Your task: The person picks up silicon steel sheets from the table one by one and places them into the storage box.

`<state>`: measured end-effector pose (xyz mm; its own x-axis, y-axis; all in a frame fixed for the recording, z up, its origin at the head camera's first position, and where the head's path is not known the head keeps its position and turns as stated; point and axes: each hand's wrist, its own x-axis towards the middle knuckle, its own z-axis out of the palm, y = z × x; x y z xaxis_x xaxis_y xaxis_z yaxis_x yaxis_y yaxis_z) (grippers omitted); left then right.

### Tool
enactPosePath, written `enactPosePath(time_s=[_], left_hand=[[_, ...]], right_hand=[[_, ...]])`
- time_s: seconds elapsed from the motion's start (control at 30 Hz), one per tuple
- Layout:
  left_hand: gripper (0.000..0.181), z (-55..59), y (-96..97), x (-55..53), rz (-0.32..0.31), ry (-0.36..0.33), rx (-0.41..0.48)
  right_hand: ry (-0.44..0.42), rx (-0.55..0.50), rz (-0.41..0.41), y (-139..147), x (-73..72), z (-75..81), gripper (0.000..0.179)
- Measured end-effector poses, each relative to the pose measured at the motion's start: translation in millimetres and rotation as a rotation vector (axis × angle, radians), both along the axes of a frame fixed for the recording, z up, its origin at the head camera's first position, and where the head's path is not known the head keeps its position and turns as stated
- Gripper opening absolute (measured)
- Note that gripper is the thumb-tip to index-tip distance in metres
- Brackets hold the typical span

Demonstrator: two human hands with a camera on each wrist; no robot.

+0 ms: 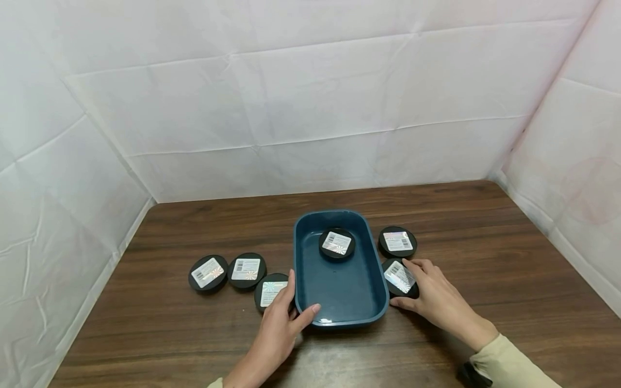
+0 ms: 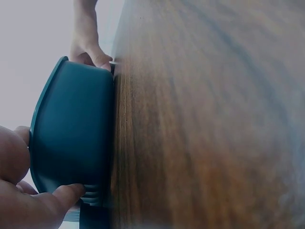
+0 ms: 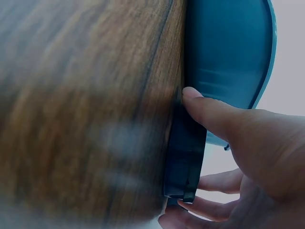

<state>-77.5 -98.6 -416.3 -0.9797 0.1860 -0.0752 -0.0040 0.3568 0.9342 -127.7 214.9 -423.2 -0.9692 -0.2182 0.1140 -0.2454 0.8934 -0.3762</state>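
Note:
A dark blue rectangular tray (image 1: 339, 293) stands on the table, with one flat round black container (image 1: 337, 243) bearing a white barcode label inside its far half. My left hand (image 1: 276, 330) holds the tray at its near left corner, thumb over the rim and fingers along the outer wall (image 2: 71, 129). Right of the tray, my right hand (image 1: 440, 299) grips another labelled black container (image 1: 399, 277) by its edge, thumb on the near side and fingers on the far side. In the right wrist view this container (image 3: 185, 148) lies flat on the wooden surface, its side wall between thumb and fingers.
Just beyond the right hand lies another black container (image 1: 397, 242). Left of the tray are three more: one container (image 1: 269, 291) partly behind the left hand, a middle container (image 1: 247, 270) and an outer container (image 1: 208, 274). White sheeting (image 1: 310, 108) surrounds the brown wooden table (image 1: 194, 345).

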Motion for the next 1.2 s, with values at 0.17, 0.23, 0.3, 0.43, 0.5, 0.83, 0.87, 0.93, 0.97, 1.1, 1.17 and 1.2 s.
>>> enactPosePath(time_s=[0.17,0.23,0.3,0.43,0.5,0.83,0.87,0.93,0.97,1.1,1.17,1.2], left_hand=[[0.093,-0.2,0.3,0.0,0.001,0.007,-0.012],[0.093,0.1,0.2,0.0,0.003,0.005,-0.011],[0.093,0.6,0.1,0.1,0.004,0.000,-0.011],[0.093,1.2,0.0,-0.1,0.002,-0.003,-0.015],[0.093,1.3,0.1,-0.3,0.002,0.001,-0.019],[0.093,1.5,0.1,-0.2,-0.002,0.003,-0.019],[0.093,1.4,0.2,-0.4,-0.003,0.004,-0.017],[0.093,1.2,0.5,-0.8,-0.003,0.004,-0.017],[0.093,1.1,0.6,-1.0,-0.004,0.004,-0.017],[0.092,1.0,0.8,-1.2,0.000,-0.002,-0.025],[0.093,0.9,0.7,-1.1,0.003,-0.002,-0.025],[0.093,0.8,0.6,-1.1,0.004,0.000,-0.026]], right_hand=[[-0.004,-0.016,-0.009,-1.5,0.2,-1.8,0.086],[-0.003,-0.022,-0.011,-2.2,0.0,-1.5,0.085],[0.000,-0.024,-0.009,-2.7,-0.1,-0.8,0.084],[0.006,-0.024,-0.008,-2.9,0.1,-0.3,0.084],[0.010,-0.025,-0.010,-2.8,0.3,-0.2,0.083],[0.016,-0.060,-0.022,-2.1,1.2,0.4,0.082],[0.017,-0.063,-0.025,-1.4,0.9,0.8,0.081],[0.012,-0.070,-0.031,0.0,0.1,2.1,0.081],[0.010,-0.069,-0.034,0.7,-0.2,2.8,0.080],[-0.006,-0.069,-0.041,2.9,-1.1,6.4,0.080],[-0.004,-0.065,-0.042,3.7,-1.4,7.9,0.080],[-0.002,-0.065,-0.043,4.1,-1.5,8.7,0.080]])
